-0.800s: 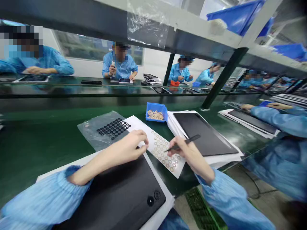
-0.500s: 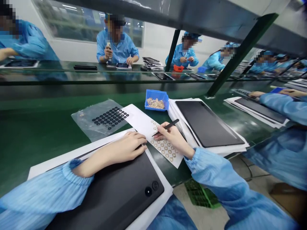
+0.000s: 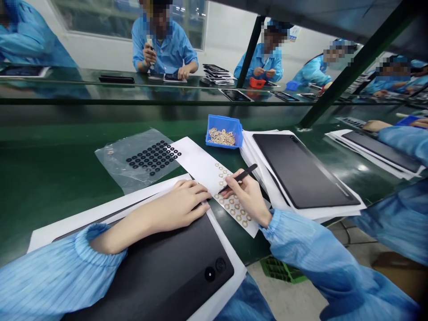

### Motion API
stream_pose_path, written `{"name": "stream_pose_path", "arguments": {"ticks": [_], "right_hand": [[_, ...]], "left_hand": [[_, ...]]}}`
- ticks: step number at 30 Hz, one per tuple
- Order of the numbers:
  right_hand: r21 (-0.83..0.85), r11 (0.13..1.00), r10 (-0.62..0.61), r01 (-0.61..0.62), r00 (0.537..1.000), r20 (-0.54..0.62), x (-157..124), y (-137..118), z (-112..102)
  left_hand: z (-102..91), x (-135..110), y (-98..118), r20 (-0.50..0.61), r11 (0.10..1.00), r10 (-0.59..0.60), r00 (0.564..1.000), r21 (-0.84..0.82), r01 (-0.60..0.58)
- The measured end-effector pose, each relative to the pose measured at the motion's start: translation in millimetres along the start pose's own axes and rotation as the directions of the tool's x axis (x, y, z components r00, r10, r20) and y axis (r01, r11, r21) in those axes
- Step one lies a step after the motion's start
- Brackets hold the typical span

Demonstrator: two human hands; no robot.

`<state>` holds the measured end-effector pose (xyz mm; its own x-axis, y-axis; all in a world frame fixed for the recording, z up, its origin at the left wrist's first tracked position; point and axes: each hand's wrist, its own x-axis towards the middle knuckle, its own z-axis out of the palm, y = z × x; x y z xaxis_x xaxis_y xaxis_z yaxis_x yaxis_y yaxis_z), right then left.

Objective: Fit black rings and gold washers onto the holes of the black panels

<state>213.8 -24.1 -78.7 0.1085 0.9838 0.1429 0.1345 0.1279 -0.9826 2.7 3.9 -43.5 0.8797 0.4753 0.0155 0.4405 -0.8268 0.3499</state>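
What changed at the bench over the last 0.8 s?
The right hand shifted left across the white sheet, its black tweezers now tilted more steeply, tips among the gold-coloured rings. Nothing was taken or let go. The whole scene sits higher in view, so the head moved. The left hand stays at the sheet's edge; the blue bin stays put.

Right hand (image 3: 245,194) pinching black tweezers (image 3: 241,177) over a white sheet of gold rings (image 3: 203,167)

Left hand (image 3: 180,200) lies flat on a dark tablet (image 3: 167,267) just beside the sheet; a blue bin (image 3: 224,131) of loose gold rings and a plastic bag of black rings (image 3: 150,158) sit beyond on the green table (image 3: 50,178).
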Motion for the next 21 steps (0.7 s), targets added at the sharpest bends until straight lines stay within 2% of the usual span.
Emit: {"name": "stream_pose_path", "arguments": {"ticks": [9,17,21], "right_hand": [[-0.109,0.994,-0.019,0.019,1.000,0.007,1.9,3.6,-0.5],[-0.080,0.997,-0.005,0.003,1.000,-0.015,1.6,5.8,-1.3],[-0.079,0.997,0.001,0.000,1.000,0.008,3.5,6.4,-1.3]], "left_hand": [[-0.1,0.5,4.2,0.049,0.996,-0.029,0.998,0.090,0.025],[0.8,1.9,4.9,0.070,0.990,-0.050,0.996,0.133,0.040],[0.2,3.0,5.0,0.059,0.991,-0.040,0.997,0.127,0.033]]}}
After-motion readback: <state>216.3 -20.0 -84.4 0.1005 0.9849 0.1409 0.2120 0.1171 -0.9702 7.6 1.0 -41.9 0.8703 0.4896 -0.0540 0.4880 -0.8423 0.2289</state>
